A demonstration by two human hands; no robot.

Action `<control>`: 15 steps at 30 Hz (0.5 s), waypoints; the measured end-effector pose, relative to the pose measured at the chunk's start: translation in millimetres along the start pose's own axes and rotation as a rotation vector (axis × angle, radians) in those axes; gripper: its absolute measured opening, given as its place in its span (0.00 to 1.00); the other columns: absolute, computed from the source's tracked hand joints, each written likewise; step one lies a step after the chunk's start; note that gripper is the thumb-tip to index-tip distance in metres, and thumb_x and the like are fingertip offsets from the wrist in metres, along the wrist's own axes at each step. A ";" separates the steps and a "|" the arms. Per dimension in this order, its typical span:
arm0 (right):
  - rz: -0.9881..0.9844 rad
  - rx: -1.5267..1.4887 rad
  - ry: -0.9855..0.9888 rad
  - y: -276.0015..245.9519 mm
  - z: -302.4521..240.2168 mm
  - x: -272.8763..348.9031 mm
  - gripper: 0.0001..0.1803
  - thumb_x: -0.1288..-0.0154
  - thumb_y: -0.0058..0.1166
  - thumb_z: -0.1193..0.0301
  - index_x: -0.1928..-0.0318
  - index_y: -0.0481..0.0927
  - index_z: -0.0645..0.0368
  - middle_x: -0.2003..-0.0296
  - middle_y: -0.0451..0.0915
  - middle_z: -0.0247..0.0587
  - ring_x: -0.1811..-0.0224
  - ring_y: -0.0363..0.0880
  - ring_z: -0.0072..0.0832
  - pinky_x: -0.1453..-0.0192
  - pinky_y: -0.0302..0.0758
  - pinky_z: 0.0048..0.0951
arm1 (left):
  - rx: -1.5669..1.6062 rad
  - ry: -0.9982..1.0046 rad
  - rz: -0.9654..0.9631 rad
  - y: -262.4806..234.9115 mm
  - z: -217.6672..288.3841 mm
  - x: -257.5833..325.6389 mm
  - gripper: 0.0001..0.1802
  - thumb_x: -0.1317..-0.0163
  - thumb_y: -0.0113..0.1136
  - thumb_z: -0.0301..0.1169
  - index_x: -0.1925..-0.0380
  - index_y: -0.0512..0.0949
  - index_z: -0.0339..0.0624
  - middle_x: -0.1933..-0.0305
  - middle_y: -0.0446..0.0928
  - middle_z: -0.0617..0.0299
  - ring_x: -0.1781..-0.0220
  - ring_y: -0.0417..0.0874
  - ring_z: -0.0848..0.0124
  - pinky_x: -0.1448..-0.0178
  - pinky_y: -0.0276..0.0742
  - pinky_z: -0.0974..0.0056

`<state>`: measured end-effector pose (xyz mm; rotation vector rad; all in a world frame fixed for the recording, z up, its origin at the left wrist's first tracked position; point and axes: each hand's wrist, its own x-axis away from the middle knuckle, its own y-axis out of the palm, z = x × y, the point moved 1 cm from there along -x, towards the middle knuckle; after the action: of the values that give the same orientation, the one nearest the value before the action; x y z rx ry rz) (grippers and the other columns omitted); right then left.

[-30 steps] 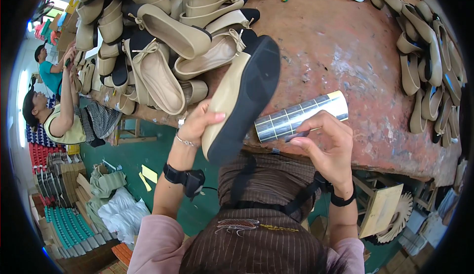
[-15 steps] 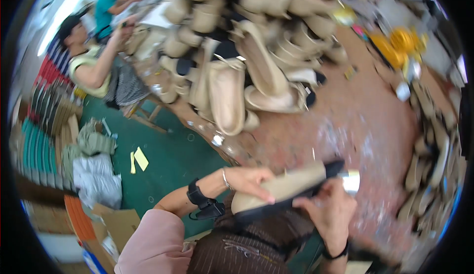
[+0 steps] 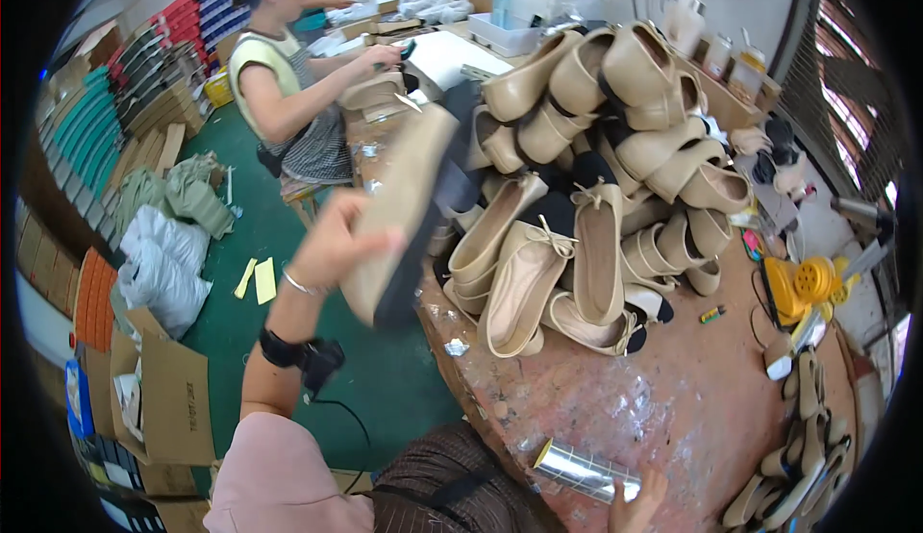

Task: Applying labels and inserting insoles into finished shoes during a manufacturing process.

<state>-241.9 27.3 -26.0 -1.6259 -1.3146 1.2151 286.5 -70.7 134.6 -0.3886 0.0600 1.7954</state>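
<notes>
My left hand (image 3: 336,240) grips a beige shoe (image 3: 399,206) with a black sole, raised in front of the shoe pile and turned on its side. My thumb lies across its upper, and motion slightly blurs it. Low at the front, my right hand (image 3: 639,502) closes round one end of a shiny silver cylinder (image 3: 582,471) with a grid pattern and a yellowish rim at its far end. Beyond both hands rises a heap of beige flat shoes (image 3: 598,254), several with bows and black toes.
The brown worktable (image 3: 538,398) has a worn, stained top. More shoes (image 3: 803,446) line its right edge, near a yellow machine (image 3: 806,283) and a small glue-like tube (image 3: 712,314). A co-worker (image 3: 279,81) works at the far left. Cartons (image 3: 173,394) and bags (image 3: 163,264) sit on the green floor.
The shoe has risen up and left in my left hand, out of my right hand's hold. My right hand has lowered with the silver cylinder. The view has shifted, showing more of the far table.
</notes>
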 end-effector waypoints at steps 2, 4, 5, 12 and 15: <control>-0.065 0.081 -0.288 -9.3 -28.5 -8.2 0.20 0.36 0.63 0.63 0.47 0.82 0.60 0.52 0.83 0.56 0.45 0.79 0.53 0.42 0.75 0.44 | -0.424 0.057 0.215 -33.0 -0.9 -46.2 0.12 0.44 0.71 0.33 0.67 0.85 0.34 0.69 0.84 0.66 0.69 0.80 0.82 0.63 0.76 0.70; -0.104 0.086 -0.286 3.3 -33.6 -8.1 0.24 0.46 0.69 0.66 0.49 0.80 0.60 0.54 0.82 0.53 0.45 0.79 0.50 0.39 0.72 0.47 | -0.796 0.215 0.365 -86.2 -36.2 -91.2 0.14 0.45 0.70 0.34 0.65 0.85 0.32 0.67 0.87 0.56 0.67 0.85 0.72 0.60 0.79 0.64; -0.139 0.086 -0.309 10.3 -31.8 -6.9 0.29 0.56 0.75 0.69 0.50 0.79 0.60 0.56 0.81 0.50 0.45 0.78 0.47 0.35 0.70 0.50 | -0.891 0.273 0.402 -107.1 -57.8 -118.9 0.15 0.46 0.69 0.35 0.64 0.85 0.33 0.64 0.86 0.51 0.65 0.87 0.63 0.57 0.80 0.59; -0.312 -0.109 0.001 4.5 -11.9 1.1 0.35 0.55 0.73 0.69 0.42 0.79 0.54 0.43 0.75 0.49 0.31 0.66 0.49 0.26 0.56 0.61 | -1.350 -0.064 0.173 -97.8 -185.3 -233.5 0.20 0.40 0.63 0.42 0.56 0.84 0.37 0.56 0.83 0.40 0.52 0.84 0.45 0.47 0.78 0.50; -0.350 -0.093 -0.003 3.3 -10.2 1.6 0.36 0.55 0.73 0.70 0.40 0.78 0.52 0.40 0.73 0.49 0.29 0.64 0.50 0.26 0.57 0.61 | -1.088 -0.084 0.219 -160.6 -279.7 -246.5 0.24 0.31 0.54 0.47 0.55 0.83 0.35 0.57 0.82 0.38 0.51 0.83 0.44 0.45 0.76 0.49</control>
<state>-231.1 28.5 -26.3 -1.3804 -1.5984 0.9562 554.6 -326.9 -30.5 -1.0948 -1.0000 1.9241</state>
